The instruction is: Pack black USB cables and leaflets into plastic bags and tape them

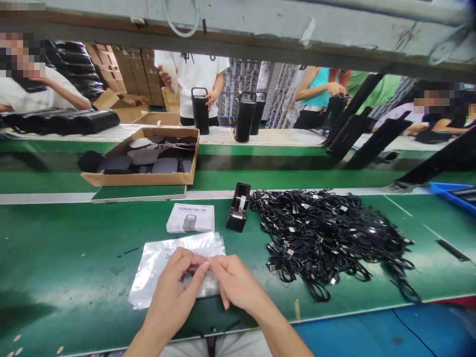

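A clear plastic bag [148, 270] lies nearly flat on the green bench in front of me, with a printed white sheet or booklet showing through. My left hand [179, 280] is over its middle, thumb and fingers pinched at the plastic. Beside it my right hand [235, 282] is also closed in a pinch, its fingertips meeting those of the left. A small dark patch shows between the hands; what it is I cannot make out. Just behind the bag rests a white printed booklet stack [189, 218]. A black holder [238, 207] stands to its right.
Bundled black cables [327, 238] form a large heap on the right. A cardboard tray [141, 181] of dark pads sits behind, left. Black handled speakers [244, 119] stand on the far ledge, with several people beyond. A blue bin [446, 191] is at far right; a shelf [238, 29] hangs overhead.
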`<state>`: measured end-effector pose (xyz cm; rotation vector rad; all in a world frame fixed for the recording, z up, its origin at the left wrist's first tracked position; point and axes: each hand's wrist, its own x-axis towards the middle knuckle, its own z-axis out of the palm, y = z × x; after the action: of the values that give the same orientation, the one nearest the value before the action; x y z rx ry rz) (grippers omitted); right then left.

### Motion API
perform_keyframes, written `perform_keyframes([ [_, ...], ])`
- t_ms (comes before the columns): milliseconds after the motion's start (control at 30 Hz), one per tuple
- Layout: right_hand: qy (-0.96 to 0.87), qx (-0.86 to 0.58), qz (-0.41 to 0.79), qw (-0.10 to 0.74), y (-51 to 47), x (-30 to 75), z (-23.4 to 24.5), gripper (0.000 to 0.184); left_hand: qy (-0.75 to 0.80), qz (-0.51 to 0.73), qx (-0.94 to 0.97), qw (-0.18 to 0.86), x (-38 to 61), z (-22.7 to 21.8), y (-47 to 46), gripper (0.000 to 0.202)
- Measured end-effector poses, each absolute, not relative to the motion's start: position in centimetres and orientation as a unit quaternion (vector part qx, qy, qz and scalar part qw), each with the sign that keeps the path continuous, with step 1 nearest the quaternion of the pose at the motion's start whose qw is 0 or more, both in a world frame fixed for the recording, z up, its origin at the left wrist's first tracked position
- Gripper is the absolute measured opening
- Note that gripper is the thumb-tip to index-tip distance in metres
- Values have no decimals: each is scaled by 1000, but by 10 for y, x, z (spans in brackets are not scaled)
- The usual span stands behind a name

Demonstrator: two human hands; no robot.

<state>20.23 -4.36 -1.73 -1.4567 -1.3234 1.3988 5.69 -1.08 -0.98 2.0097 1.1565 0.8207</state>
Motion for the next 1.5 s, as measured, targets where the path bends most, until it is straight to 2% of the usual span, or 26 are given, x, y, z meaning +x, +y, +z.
perform_keyframes([
  [67, -572, -545, 507, 345, -35, 204, 3, 49, 456, 363, 753, 305, 53, 1, -5, 20],
  [200, -722, -531, 331, 295, -5, 200, 57, 21, 491, 449, 689, 287, 37, 20, 9, 25],
  [300, -813, -472, 252, 228, 16, 193, 97, 16, 503, 501, 623, 329, 23, 24, 21, 30],
  [400, -868, -414, 208, 178, 26, 187, 131, 17, 440, 519, 591, 433, 10, 20, 33, 57],
  [500, -888, -380, 210, 153, 24, 186, 155, 15, 331, 446, 588, 588, 6, 17, 40, 84],
  [600, -897, -348, 237, 137, 18, 193, 166, 14, 255, 359, 570, 693, 12, 17, 37, 88],
  [667, -895, -342, 259, 121, 13, 201, 165, 17, 253, 343, 555, 715, 20, 18, 32, 70],
  [733, -887, -351, 278, 112, 8, 213, 161, 20, 277, 354, 538, 713, 26, 17, 26, 43],
  [800, -875, -377, 285, 108, 3, 225, 154, 21, 300, 369, 530, 702, 30, 14, 22, 32],
  [967, -848, -432, 278, 130, -12, 247, 125, 17, 362, 395, 594, 601, 33, 5, 17, 29],
  [1067, -835, -449, 260, 182, -16, 249, 107, 13, 420, 420, 617, 517, 37, 2, 15, 24],
  [1167, -829, -464, 227, 217, -16, 248, 93, 10, 441, 418, 627, 487, 40, 1, 16, 21],
  [1267, -796, -467, 228, 310, -15, 249, 82, 10, 435, 436, 634, 468, 42, 3, 18, 21],
  [1333, -738, -481, 268, 391, -16, 250, 72, 43, 450, 452, 622, 455, 42, 4, 20, 25],
  [1400, -676, -496, 343, 423, -16, 248, 57, 79, 463, 460, 598, 465, 42, 4, 20, 27],
  [1433, -654, -502, 382, 418, -15, 245, 49, 85, 464, 468, 580, 479, 42, 4, 20, 28],
  [1467, -636, -505, 413, 412, -14, 241, 41, 82, 460, 478, 558, 498, 43, 4, 20, 28],
  [1500, -619, -509, 434, 412, -13, 237, 33, 68, 455, 489, 532, 520, 43, 3, 20, 28],
])
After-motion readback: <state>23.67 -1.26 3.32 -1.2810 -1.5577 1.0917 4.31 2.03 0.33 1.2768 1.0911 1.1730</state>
